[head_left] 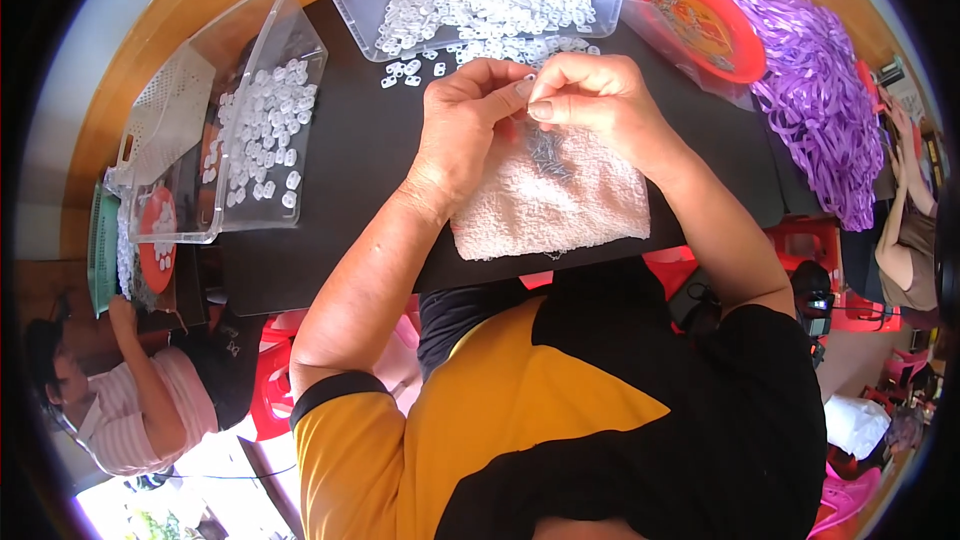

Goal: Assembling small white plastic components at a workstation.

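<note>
My left hand and my right hand meet above a pale pink towel, thumbs and forefingers pinched together. A tiny whitish bit shows between the fingertips, but it is too small and too covered to name. Just below them, a small heap of thin grey metal pieces lies on the towel. Beyond my hands, small white plastic pieces, each with holes, are scattered on the dark table. Many more of these fill the large clear bin at the far side.
At left stands a clear plastic box holding more white pieces. A red tray with small metal parts sits far right, beside a heap of purple ribbons. One person works at left; another person's arms show at right.
</note>
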`<action>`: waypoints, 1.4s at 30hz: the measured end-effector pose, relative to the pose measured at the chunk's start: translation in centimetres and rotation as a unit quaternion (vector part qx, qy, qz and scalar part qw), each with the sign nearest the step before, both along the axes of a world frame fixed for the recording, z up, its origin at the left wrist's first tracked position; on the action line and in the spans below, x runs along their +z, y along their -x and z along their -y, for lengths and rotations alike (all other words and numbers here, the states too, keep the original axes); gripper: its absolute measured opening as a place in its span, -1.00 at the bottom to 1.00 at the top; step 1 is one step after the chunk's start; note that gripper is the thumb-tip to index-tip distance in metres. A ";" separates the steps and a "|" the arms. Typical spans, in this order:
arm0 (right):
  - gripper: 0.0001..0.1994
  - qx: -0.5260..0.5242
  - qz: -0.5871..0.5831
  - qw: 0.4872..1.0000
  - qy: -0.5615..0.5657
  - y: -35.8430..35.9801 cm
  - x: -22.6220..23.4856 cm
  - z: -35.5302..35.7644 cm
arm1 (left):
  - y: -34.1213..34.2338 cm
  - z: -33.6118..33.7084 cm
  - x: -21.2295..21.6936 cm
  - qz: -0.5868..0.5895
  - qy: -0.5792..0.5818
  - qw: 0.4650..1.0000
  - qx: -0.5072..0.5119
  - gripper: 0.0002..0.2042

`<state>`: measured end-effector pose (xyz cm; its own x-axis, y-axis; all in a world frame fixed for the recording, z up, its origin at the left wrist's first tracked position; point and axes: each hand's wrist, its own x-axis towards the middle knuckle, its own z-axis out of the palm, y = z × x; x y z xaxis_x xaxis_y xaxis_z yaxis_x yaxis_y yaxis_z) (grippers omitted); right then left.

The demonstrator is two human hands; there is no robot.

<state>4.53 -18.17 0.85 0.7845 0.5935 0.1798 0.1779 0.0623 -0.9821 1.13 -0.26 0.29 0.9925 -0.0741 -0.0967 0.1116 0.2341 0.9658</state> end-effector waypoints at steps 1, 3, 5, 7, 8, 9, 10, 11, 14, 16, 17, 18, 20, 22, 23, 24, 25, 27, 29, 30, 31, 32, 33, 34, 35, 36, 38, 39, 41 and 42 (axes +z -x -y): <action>-0.92 0.000 0.000 1.000 -0.001 0.0 0.0 0.0 | 0.0 -0.1 0.1 -0.008 -0.004 1.000 0.005 -0.88; -0.92 0.001 0.012 1.000 0.002 0.0 0.1 0.0 | 0.0 0.0 -0.1 -0.007 0.012 1.000 0.016 -0.89; -0.93 -0.025 0.028 0.999 -0.003 -0.1 0.1 0.2 | -0.1 -0.1 -0.3 -0.005 0.028 0.999 0.027 -0.90; -0.93 -0.051 0.044 0.998 -0.007 -0.5 -0.1 0.4 | -0.1 -0.2 -0.3 0.022 0.032 0.999 0.025 -0.91; -0.94 -0.080 0.085 0.993 0.003 -0.7 -0.2 0.6 | -0.1 -0.2 -0.3 0.023 0.032 0.999 0.026 -0.91; -0.94 -0.109 0.126 0.986 0.012 -0.8 -0.3 0.7 | -0.1 -0.2 -0.1 0.022 0.027 0.999 0.020 -0.91; -0.94 -0.108 0.127 0.986 0.012 -0.8 -0.4 0.7 | 0.0 -0.1 -0.1 0.021 0.021 0.999 0.014 -0.91; -0.94 -0.117 0.146 0.982 0.015 -0.8 -0.4 0.7 | 0.1 -0.1 0.1 0.021 0.022 0.999 0.015 -0.91; -0.92 -0.129 0.196 0.972 0.034 -0.6 -0.4 0.5 | 0.3 0.2 0.4 0.009 0.003 1.000 0.015 -0.90; -0.91 -0.130 0.226 0.964 0.050 -0.4 -0.2 0.3 | 0.3 0.3 0.3 0.007 0.011 1.000 0.026 -0.93; -0.90 -0.135 0.248 0.957 0.063 -0.2 -0.1 0.2 | 0.3 0.2 0.3 0.006 0.012 1.000 0.028 -0.93; -0.89 -0.139 0.271 0.950 0.077 -0.2 0.0 0.1 | 0.3 0.2 0.2 0.008 0.012 1.000 0.024 -0.93; -0.90 -0.136 0.288 0.945 0.077 -0.3 -0.3 0.1 | 0.3 0.2 0.1 0.010 0.016 1.000 0.020 -0.94; -0.90 -0.132 0.305 0.940 0.078 -0.3 -0.3 0.1 | 0.4 0.2 0.4 0.009 0.006 1.000 0.006 -0.90; -0.90 -0.134 0.315 0.936 0.081 -0.3 -0.2 0.0 | 0.5 0.2 0.4 0.008 0.009 1.000 0.008 -0.90; -0.90 -0.136 0.325 0.932 0.085 -0.2 -0.1 -0.1 | 0.5 0.1 0.3 0.012 -0.001 1.000 0.007 -0.90; -0.90 -0.134 0.325 0.932 0.087 -0.2 -0.2 -0.1 | 0.5 0.1 0.3 0.016 -0.012 1.000 0.005 -0.89; -0.91 -0.138 0.336 0.927 0.090 -0.3 -0.3 -0.1 | 0.4 0.2 0.2 0.020 -0.007 1.000 0.007 -0.90; -0.92 -0.136 0.335 0.927 0.096 -0.2 -0.4 -0.2 | 0.5 0.2 0.0 0.023 -0.005 1.000 0.008 -0.90; -0.92 -0.136 0.334 0.927 0.100 -0.2 -0.4 -0.2 | 0.5 0.3 0.0 0.027 -0.005 1.000 0.010 -0.91; -0.92 -0.134 0.334 0.927 0.102 -0.2 -0.5 -0.3 | 0.5 0.3 -0.2 0.030 -0.006 0.999 0.012 -0.92; -0.93 -0.132 0.320 0.933 0.101 -0.2 -0.6 -0.4 | 0.6 0.4 -0.2 0.030 -0.004 0.999 0.014 -0.92; -0.93 -0.131 0.306 0.938 0.101 -0.2 -0.8 -0.5 | 0.7 0.4 -0.3 0.044 -0.019 0.998 0.035 -0.96; -0.93 -0.130 0.306 0.937 0.104 -0.1 -0.9 -0.6 | 0.8 0.6 -0.3 0.059 -0.034 0.996 0.055 -0.99; -0.94 -0.127 0.281 0.947 0.088 -0.1 -1.1 -0.9 | 0.8 0.6 -0.3 0.058 -0.030 0.996 0.055 -0.99; -0.94 -0.125 0.255 0.956 0.072 0.0 -1.2 -1.0 | 0.8 0.7 -0.3 0.046 -0.018 0.997 0.063 -0.99; -0.94 -0.122 0.235 0.961 0.075 -0.1 -1.6 -1.2 | 0.7 0.7 -0.4 0.038 -0.005 0.996 0.074 -0.99; -0.94 -0.120 0.213 0.967 0.075 -0.2 -1.8 -1.2 | 0.7 0.7 -0.7 0.041 -0.007 0.996 0.079 -0.99; -0.95 -0.117 0.179 0.974 0.067 -0.2 -1.9 -1.2 | 0.5 0.6 -1.0 0.046 -0.011 0.995 0.083 -0.99; -0.95 -0.115 0.144 0.981 0.057 -0.2 -1.9 -1.1 | 0.4 0.6 -1.0 0.024 0.014 0.996 0.080 -0.98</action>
<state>4.75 -17.03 -1.02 0.8265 0.4362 0.3560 0.4452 -0.1193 -0.8874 0.69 -0.91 -0.70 0.9953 0.0837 -0.0486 0.0240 0.2730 0.9617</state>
